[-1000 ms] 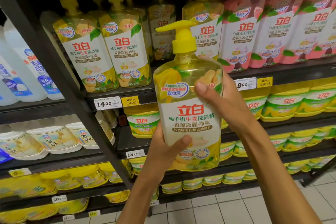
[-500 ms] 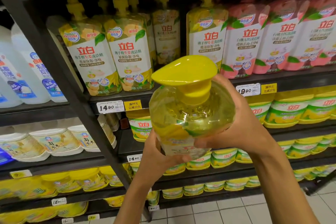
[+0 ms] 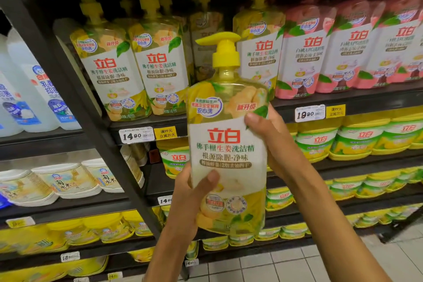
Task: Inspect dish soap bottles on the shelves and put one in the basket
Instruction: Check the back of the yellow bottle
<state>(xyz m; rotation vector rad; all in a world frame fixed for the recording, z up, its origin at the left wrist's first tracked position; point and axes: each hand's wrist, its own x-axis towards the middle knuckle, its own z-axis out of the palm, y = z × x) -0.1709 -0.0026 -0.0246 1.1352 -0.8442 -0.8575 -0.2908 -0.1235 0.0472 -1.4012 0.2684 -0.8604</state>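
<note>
Hands (image 3: 183,201) grip glossy translucent yellow pump bottle (image 3: 229,144) upright.

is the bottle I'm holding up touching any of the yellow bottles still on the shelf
Apart. In the head view the held bottle is gripped by the left hand and right hand, out in front of the shelf bottles, which stand further back.

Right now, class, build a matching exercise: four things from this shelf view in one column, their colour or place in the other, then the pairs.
1 pump head
2 peach bottles
3 left hand
4 right hand

A pink
B holds the held bottle near its base
C yellow
D grips the held bottle's upper side

Pairs: 1-C, 2-A, 3-B, 4-D
</note>
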